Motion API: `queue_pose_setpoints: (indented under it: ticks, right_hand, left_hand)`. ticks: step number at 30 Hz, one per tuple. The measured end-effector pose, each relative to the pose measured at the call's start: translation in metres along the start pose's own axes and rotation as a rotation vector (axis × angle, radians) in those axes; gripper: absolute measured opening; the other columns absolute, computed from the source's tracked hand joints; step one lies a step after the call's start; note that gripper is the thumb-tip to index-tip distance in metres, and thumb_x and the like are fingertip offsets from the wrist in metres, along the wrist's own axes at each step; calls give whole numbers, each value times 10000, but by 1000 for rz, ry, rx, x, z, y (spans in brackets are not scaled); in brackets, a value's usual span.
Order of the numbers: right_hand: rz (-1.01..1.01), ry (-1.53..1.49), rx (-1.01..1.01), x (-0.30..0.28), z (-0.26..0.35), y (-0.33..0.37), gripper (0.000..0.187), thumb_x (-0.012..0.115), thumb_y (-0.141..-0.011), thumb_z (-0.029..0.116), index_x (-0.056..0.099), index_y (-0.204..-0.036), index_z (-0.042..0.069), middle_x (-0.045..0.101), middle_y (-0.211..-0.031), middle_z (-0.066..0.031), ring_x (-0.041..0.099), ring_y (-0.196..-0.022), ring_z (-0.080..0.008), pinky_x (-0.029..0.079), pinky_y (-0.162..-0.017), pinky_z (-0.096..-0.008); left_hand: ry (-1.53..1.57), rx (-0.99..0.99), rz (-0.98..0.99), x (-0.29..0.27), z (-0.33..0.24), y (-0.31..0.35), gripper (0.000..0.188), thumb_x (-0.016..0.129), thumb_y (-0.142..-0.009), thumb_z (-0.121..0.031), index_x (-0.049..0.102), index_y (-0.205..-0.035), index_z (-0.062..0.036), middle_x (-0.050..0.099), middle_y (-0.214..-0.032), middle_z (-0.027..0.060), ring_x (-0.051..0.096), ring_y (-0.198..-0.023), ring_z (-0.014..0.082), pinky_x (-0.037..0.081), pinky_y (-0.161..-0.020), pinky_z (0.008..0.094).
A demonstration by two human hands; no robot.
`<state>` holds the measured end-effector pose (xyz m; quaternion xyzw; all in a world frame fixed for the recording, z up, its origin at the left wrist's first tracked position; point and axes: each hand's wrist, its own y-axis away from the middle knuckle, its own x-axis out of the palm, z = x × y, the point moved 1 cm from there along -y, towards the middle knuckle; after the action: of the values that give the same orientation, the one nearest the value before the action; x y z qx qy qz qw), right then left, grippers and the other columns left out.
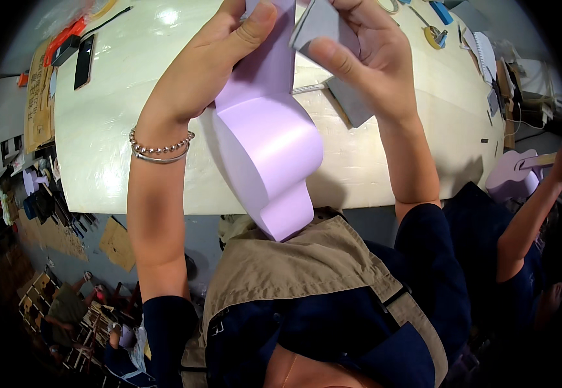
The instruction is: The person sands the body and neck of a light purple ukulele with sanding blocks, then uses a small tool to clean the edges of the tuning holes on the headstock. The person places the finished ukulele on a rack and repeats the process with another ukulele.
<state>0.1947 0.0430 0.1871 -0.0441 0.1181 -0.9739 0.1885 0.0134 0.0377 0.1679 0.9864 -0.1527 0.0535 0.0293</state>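
Observation:
A glossy lilac guitar body (pixel 281 142), small like a ukulele, stands edge-on before me, its curved side turned up. The lower end rests against my apron and the upper end runs past the top of the view. My left hand (pixel 219 48) is closed round its upper part, thumb on the side. My right hand (pixel 378 64) pinches a folded grey sheet (pixel 323 29), like sandpaper, close beside the body. Just below that hand, a grey flat block (pixel 353 107) lies on the cream table (pixel 119 149).
A black phone (pixel 84 62) and a dark cable lie at the table's far left. Tape (pixel 435 37), a blue block (pixel 441 13) and a notebook (pixel 485 57) are at the far right. Close by on the right, a co-worker's arm (pixel 530 226) reaches to another lilac guitar (pixel 512 174).

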Motion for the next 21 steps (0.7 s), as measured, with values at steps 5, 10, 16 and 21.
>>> queue_pose_setpoints:
  ticks: [5, 10, 16, 21]
  right_hand:
    - [-17, 505, 0, -8, -5, 13, 438, 751, -763, 290, 531, -1018, 10, 582, -901, -42, 556, -830, -110, 446, -739, -238]
    - [-139, 444, -118, -6, -14, 19, 383, 800, -703, 243, 551, -907, 34, 613, -778, -64, 609, -677, -130, 486, -598, -237]
    - [-202, 427, -26, -12, -19, 22, 410, 809, -685, 241, 529, -892, 23, 621, -755, -60, 615, -672, -116, 494, -598, -234]
    - [-150, 388, 46, -13, -23, 29, 405, 812, -686, 232, 521, -882, 29, 618, -745, -40, 601, -670, -85, 487, -590, -221]
  left_hand:
    - [-42, 8, -5, 13, -4, -8, 610, 394, -962, -463, 303, -1412, -61, 454, -1292, 55, 444, -1132, 114, 370, -942, 234]
    - [76, -50, 67, 15, 3, -18, 597, 337, -981, -454, 300, -1415, -45, 453, -1287, 48, 443, -1128, 116, 366, -946, 236]
    - [68, -68, 57, 22, 4, -24, 578, 317, -992, -440, 306, -1413, -44, 475, -1247, 43, 463, -1080, 112, 371, -939, 239]
    - [38, -73, 9, 24, 6, -22, 571, 343, -985, -444, 339, -1393, -43, 497, -1200, 36, 469, -1058, 104, 380, -920, 238]
